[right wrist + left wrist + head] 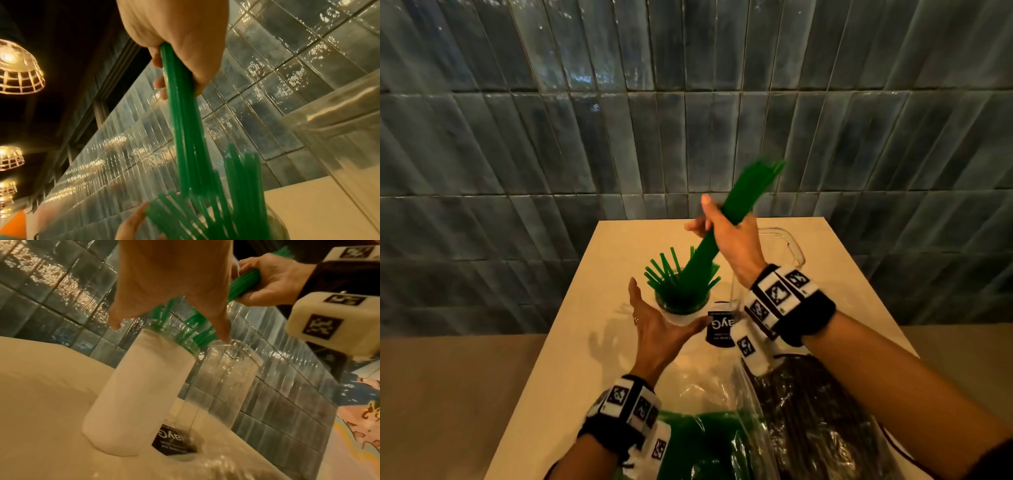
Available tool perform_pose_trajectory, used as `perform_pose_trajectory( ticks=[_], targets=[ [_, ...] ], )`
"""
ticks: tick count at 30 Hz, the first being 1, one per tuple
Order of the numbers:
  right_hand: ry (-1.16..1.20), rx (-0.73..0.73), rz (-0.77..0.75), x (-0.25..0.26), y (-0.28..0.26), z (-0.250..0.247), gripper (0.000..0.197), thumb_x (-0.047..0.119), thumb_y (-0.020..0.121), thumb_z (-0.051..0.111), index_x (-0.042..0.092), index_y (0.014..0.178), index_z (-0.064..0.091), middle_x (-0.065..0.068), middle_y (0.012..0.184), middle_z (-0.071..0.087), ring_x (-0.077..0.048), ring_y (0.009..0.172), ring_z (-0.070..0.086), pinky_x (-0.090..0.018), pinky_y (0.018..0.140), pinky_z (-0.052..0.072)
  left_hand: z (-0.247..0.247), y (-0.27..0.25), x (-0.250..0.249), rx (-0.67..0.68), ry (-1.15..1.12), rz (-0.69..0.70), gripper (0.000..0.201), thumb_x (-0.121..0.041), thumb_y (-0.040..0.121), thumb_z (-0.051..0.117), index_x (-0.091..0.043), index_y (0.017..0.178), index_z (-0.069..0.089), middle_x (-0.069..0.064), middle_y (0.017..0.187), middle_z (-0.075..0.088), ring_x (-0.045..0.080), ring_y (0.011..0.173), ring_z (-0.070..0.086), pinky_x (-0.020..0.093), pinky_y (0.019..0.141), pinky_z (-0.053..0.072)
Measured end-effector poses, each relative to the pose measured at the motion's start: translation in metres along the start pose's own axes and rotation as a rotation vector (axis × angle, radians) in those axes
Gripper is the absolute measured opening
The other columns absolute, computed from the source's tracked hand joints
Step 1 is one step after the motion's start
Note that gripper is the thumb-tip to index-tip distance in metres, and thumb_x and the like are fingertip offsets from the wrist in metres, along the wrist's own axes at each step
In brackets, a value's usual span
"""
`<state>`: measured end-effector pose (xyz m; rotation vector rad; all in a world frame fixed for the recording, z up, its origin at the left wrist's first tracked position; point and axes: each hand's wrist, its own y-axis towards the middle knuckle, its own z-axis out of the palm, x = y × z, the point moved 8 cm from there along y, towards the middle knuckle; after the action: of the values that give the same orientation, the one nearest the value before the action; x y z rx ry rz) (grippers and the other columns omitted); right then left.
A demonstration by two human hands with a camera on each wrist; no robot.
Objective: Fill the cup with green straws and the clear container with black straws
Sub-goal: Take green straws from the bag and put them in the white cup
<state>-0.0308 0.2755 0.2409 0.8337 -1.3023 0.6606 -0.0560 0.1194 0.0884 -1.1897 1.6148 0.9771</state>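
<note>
A frosted white cup (681, 317) (139, 386) stands mid-table with several green straws (671, 274) (242, 178) fanned out of it. My right hand (722, 229) (180, 48) grips a bundle of green straws (739, 198) (183, 121) tilted up to the right, its lower ends down among the straws in the cup. My left hand (657, 318) (174, 288) is spread open just in front of the cup's rim, holding nothing. The clear container (787, 243) (224, 378) stands right of the cup, with no straws visible in it.
Two plastic bags lie at the near table edge: one of green straws (705, 445), one of black straws (808, 411). A black label (719, 329) sits at the container's base. A tiled wall (688, 120) rises behind the table (592, 342).
</note>
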Motion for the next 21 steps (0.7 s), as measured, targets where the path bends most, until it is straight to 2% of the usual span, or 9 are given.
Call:
perform_pose_trajectory(
  ticks=[2,5,8,10,11,12,15,18,21],
  targets=[
    [-0.115,0.039,-0.019,-0.008,0.008,0.01,0.036,0.036,0.09,0.058,0.018,0.059,0.057,0.005,0.069,0.066,-0.013,0.078,0.065,-0.03,0.078,0.05,0.005,0.015,0.001,0.029,-0.049,-0.031,0.15,-0.057,0.036,0.089,-0.033,0.144,-0.013,0.01,0.156,0.012,0.023,0.141,0.021,0.04,0.116,0.02],
    [-0.294,0.156,-0.037,-0.03,0.01,0.024,0.035,0.037,0.089,0.059,0.011,0.068,0.068,0.012,0.074,0.062,0.006,0.072,0.053,-0.014,0.068,0.036,0.011,0.03,-0.011,0.05,-0.011,-0.005,0.148,-0.056,0.037,0.088,-0.033,0.144,-0.012,0.01,0.152,0.027,0.024,0.136,0.033,0.043,0.113,0.028],
    [-0.372,0.103,-0.134,-0.044,0.015,0.022,0.033,0.039,0.087,0.063,0.014,0.068,0.072,0.011,0.077,0.067,0.015,0.075,0.052,-0.013,0.074,0.034,0.013,0.038,-0.022,0.041,0.077,0.028,0.143,-0.058,0.041,0.086,-0.032,0.144,-0.01,0.01,0.149,0.032,0.027,0.133,0.037,0.051,0.109,0.032],
    [-0.355,0.053,-0.128,-0.048,0.019,0.014,0.034,0.039,0.088,0.061,0.013,0.07,0.073,0.015,0.075,0.066,0.02,0.075,0.052,-0.006,0.072,0.033,0.014,0.042,-0.023,0.03,0.106,0.037,0.14,-0.054,0.045,0.088,-0.034,0.144,-0.009,0.01,0.146,0.037,0.028,0.131,0.041,0.051,0.107,0.035],
    [-0.326,0.032,-0.099,-0.051,0.021,0.01,0.035,0.039,0.089,0.059,0.012,0.071,0.073,0.016,0.076,0.064,0.018,0.076,0.053,-0.004,0.07,0.033,0.014,0.043,-0.022,0.026,0.111,0.034,0.139,-0.053,0.045,0.088,-0.036,0.144,-0.009,0.01,0.145,0.038,0.029,0.13,0.042,0.051,0.107,0.036],
    [-0.296,0.007,-0.073,-0.053,0.024,0.006,0.036,0.041,0.089,0.058,0.014,0.07,0.072,0.015,0.078,0.065,0.012,0.078,0.055,-0.007,0.071,0.036,0.014,0.044,-0.02,0.025,0.117,0.024,0.138,-0.054,0.045,0.087,-0.037,0.143,-0.009,0.01,0.145,0.039,0.029,0.129,0.043,0.05,0.106,0.037],
    [-0.27,-0.037,-0.034,-0.061,0.031,0.0,0.036,0.047,0.088,0.056,0.021,0.067,0.069,0.005,0.086,0.069,-0.003,0.083,0.06,-0.022,0.073,0.043,0.018,0.046,-0.012,0.042,0.144,-0.003,0.137,-0.05,0.049,0.088,-0.033,0.144,-0.01,0.009,0.14,0.046,0.029,0.124,0.049,0.046,0.101,0.042],
    [-0.427,0.044,0.05,-0.082,0.034,0.009,0.039,0.055,0.079,0.063,0.017,0.09,0.068,0.004,0.093,0.069,-0.007,0.083,0.063,-0.032,0.078,0.053,0.021,0.047,-0.007,0.053,0.157,-0.027,0.134,-0.049,0.05,0.087,-0.031,0.144,-0.006,0.009,0.138,0.048,0.028,0.123,0.05,0.047,0.1,0.043],
    [-0.508,0.179,0.11,-0.099,0.024,0.021,0.054,0.046,0.068,0.078,0.021,0.111,0.059,-0.004,0.122,0.058,-0.018,0.109,0.058,-0.037,0.096,0.049,0.021,0.048,-0.005,0.059,0.182,-0.036,0.126,-0.058,0.049,0.082,-0.031,0.143,0.003,0.006,0.135,0.051,0.027,0.119,0.053,0.046,0.095,0.047]
  ],
)
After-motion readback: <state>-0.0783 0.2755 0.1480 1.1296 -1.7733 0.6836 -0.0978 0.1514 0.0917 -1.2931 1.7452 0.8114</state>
